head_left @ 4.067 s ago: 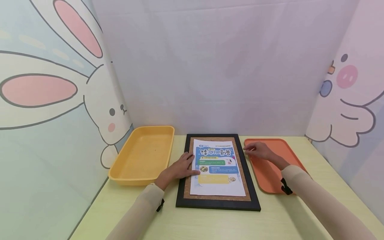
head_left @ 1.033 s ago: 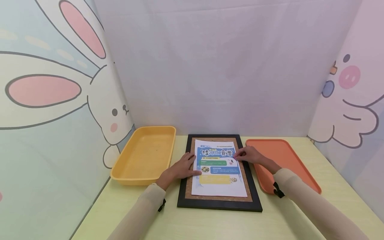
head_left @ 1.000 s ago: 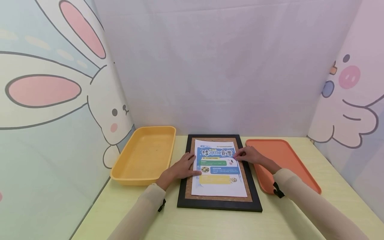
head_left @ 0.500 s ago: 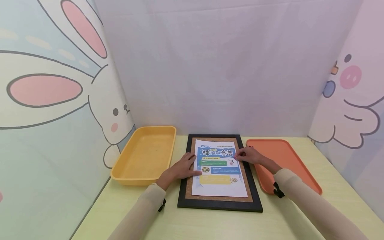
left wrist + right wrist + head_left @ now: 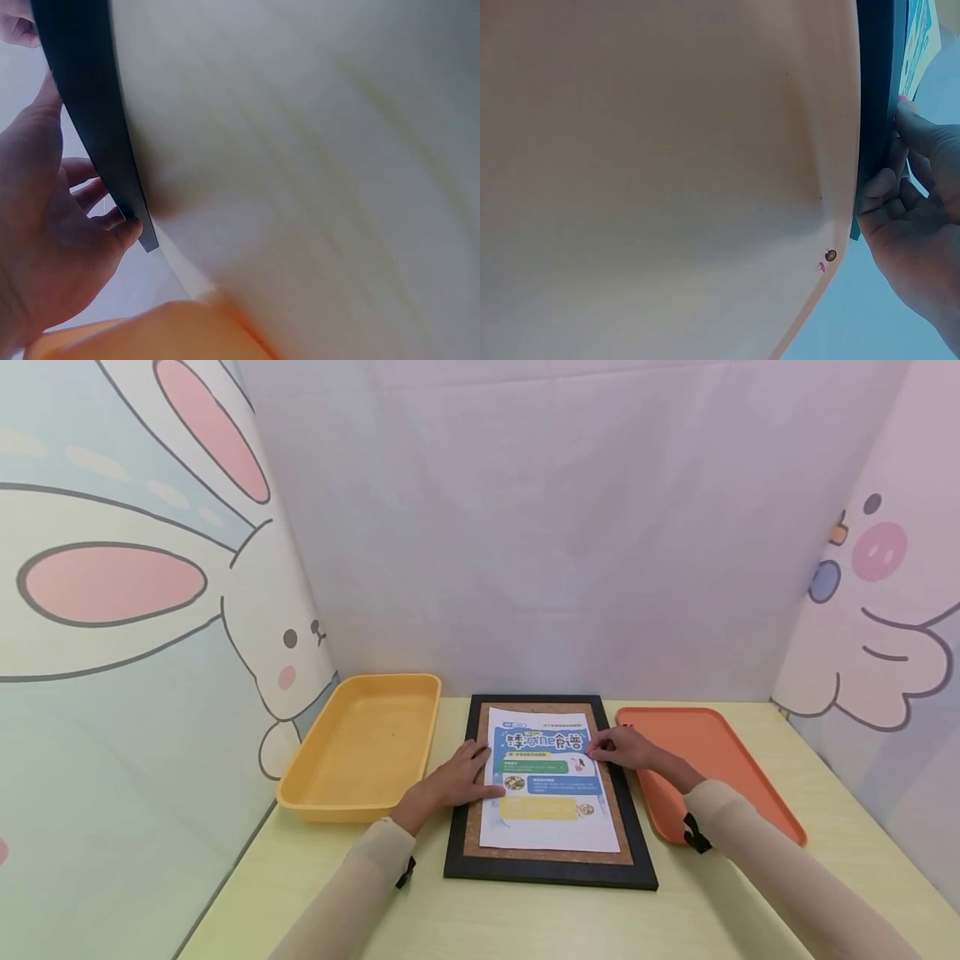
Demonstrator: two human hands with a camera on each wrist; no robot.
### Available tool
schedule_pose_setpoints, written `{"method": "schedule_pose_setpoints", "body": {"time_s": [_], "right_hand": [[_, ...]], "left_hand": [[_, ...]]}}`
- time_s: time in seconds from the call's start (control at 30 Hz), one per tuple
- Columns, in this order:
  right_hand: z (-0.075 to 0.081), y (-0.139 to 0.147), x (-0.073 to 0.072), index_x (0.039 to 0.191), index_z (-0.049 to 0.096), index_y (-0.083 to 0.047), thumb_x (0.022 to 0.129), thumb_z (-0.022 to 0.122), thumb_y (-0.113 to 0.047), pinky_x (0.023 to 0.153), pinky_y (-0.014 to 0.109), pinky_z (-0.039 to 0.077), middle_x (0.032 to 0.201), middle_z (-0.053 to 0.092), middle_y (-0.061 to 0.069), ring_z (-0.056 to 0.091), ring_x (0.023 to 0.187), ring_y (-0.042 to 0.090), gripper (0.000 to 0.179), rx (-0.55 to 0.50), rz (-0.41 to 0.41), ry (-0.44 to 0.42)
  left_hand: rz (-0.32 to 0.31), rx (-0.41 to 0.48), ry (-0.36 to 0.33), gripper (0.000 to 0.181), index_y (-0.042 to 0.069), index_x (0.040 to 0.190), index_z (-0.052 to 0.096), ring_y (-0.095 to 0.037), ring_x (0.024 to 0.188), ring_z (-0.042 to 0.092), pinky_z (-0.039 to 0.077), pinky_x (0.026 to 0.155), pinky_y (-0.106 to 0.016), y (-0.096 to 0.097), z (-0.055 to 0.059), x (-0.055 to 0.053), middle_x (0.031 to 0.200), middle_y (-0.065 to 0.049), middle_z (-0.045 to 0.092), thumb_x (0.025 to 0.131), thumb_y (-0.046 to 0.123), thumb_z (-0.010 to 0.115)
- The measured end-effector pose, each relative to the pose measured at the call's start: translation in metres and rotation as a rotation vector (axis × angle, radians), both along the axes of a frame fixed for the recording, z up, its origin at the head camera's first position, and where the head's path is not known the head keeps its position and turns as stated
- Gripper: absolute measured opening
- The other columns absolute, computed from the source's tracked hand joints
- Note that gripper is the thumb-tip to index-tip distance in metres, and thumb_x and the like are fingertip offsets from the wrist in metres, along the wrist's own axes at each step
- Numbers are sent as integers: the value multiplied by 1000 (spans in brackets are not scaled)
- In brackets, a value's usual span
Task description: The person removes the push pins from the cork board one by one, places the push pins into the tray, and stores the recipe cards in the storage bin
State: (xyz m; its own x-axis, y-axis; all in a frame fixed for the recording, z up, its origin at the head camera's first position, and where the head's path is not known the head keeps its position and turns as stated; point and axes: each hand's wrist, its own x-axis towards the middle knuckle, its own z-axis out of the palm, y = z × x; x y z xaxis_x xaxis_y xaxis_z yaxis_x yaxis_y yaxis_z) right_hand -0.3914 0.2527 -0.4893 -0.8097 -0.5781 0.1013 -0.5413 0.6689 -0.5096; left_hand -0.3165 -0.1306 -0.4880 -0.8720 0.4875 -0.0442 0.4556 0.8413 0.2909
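A printed poster sheet (image 5: 551,827) lies on a cork board with a black frame (image 5: 551,870). My left hand (image 5: 452,777) rests on the board's left side, fingers spread, fingertips and thumb on the sheet's left edge. My right hand (image 5: 626,748) is at the sheet's upper right edge, thumb and fingertips together around a small pink push pin (image 5: 902,97). Most of the pin is hidden by the fingers. In the right wrist view, the other fingers of the right hand (image 5: 915,180) are bent against the frame's side.
A deep yellow tray (image 5: 360,747) stands left of the board. To the right, a shallow orange tray (image 5: 705,735) lies close beside the frame. Near its far corner are a round brown piece (image 5: 831,255) and a small pink piece (image 5: 821,267). A pale wall rises behind.
Some seconds ago my right hand was by the frame's right edge and the orange tray; it moved left onto the sheet's edge. In the last second both hands stay nearly still.
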Motion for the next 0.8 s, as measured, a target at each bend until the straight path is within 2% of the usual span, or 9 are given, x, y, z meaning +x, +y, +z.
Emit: {"method": "schedule_pose_setpoints", "body": {"time_s": [0.4, 0.8], "right_hand": [[5, 6, 3, 106, 76, -5, 101, 70, -14, 67, 24, 44, 96, 72, 2, 58, 83, 16, 13, -26, 41, -39], [4, 6, 5, 103, 75, -6, 100, 71, -15, 72, 26, 45, 99, 72, 3, 58, 86, 17, 10, -48, -5, -28]], "left_hand": [[-2, -5, -1, 102, 4, 163, 29, -32, 158, 17, 28, 124, -47, -1, 0, 1, 171, -15, 19, 94, 72, 59], [-10, 4, 7, 102, 3, 163, 30, -32, 157, 19, 29, 123, -48, 0, 0, 2, 171, -16, 21, 93, 72, 59]]}}
